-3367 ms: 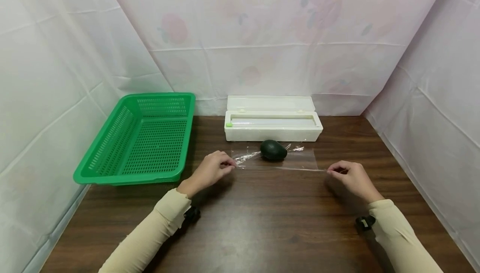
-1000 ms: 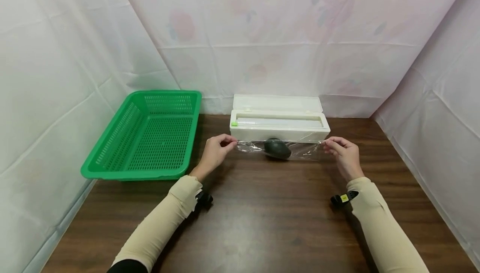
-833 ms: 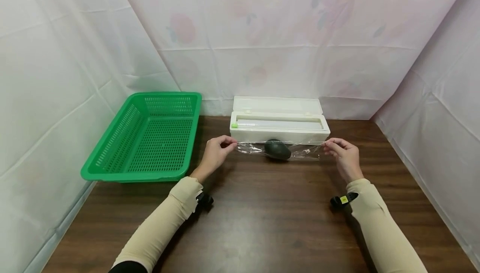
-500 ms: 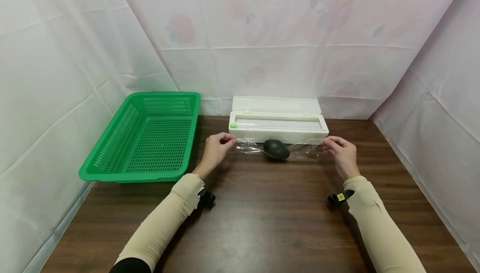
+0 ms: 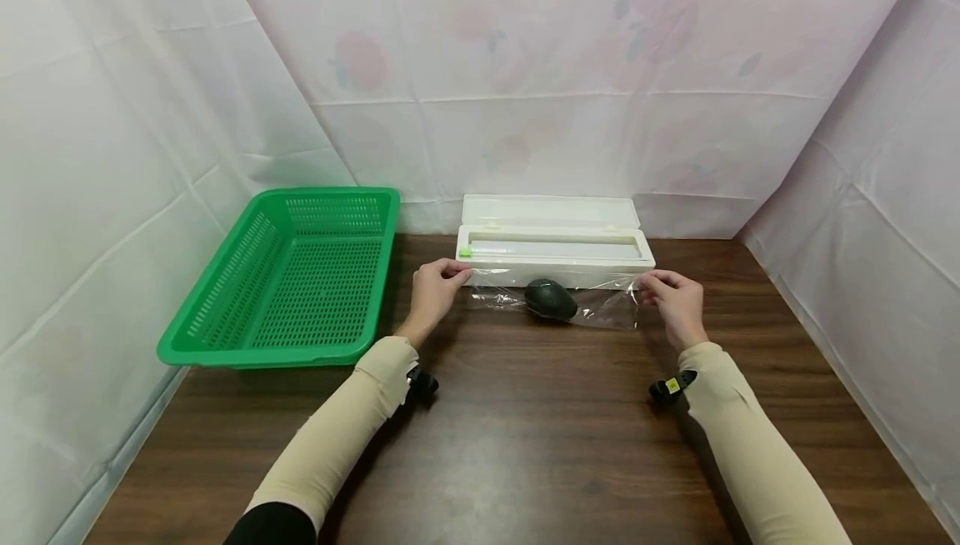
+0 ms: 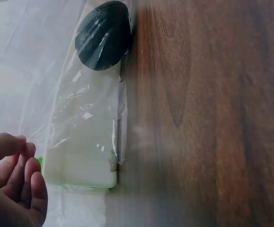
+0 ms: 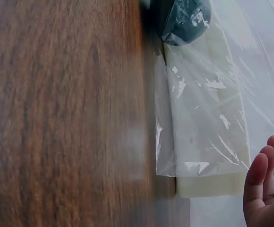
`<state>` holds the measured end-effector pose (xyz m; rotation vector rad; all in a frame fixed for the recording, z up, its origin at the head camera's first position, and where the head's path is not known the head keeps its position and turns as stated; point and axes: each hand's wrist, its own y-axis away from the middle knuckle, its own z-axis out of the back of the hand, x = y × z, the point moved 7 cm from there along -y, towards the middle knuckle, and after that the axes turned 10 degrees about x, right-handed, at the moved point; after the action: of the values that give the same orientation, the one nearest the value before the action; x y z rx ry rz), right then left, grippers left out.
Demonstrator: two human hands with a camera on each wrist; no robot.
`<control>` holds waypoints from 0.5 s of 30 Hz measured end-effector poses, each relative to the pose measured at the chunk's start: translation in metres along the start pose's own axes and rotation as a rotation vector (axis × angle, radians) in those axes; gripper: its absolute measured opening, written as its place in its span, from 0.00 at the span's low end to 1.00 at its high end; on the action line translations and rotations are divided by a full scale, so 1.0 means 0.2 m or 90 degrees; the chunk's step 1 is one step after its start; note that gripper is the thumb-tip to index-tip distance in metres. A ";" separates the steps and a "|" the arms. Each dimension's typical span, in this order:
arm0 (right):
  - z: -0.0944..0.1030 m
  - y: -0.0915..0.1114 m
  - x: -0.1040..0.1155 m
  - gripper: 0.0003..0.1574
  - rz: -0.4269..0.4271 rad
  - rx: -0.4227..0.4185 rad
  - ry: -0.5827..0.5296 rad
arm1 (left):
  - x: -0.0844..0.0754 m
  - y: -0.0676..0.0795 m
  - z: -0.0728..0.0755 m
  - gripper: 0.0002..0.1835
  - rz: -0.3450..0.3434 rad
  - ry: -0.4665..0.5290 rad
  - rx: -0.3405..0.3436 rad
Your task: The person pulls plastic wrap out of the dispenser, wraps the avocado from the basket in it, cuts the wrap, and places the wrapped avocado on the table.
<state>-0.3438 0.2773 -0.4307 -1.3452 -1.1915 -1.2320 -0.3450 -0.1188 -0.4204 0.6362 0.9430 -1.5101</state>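
Observation:
A sheet of clear plastic wrap is stretched between both hands in the head view. My left hand pinches its left corner with thumb and forefinger. At the opposite end, my right hand pinches the right corner. Behind the film lies a dark green avocado, midway between the hands. Both wrist views show film creases and glare across the avocado, with the film's lower edge hanging near the table. The left fingertips hold the film higher up, in front of the white dispenser box.
An open white wrap dispenser box with a small green slider stands just behind the avocado, its lid tipped back. On the left is a green perforated basket. Patterned white curtains close off the back and sides of the wooden table.
Both hands have moved away from the body, carrying the film's near edge up and back over the avocado. Within the last second they rise slightly further toward the box.

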 end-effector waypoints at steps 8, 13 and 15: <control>-0.01 -0.03 -0.02 0.09 -0.013 -0.031 0.045 | 0.03 -0.02 -0.03 0.09 0.047 -0.019 -0.022; -0.01 -0.04 -0.02 0.10 -0.021 -0.038 0.077 | 0.03 -0.03 -0.03 0.09 0.062 -0.038 -0.030; -0.01 -0.05 -0.02 0.12 -0.019 -0.039 0.082 | 0.03 -0.04 -0.03 0.09 0.061 -0.045 -0.035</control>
<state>-0.3544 0.2766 -0.4346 -1.2764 -1.0945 -1.3655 -0.3543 -0.1172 -0.4273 0.5762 0.8847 -1.4079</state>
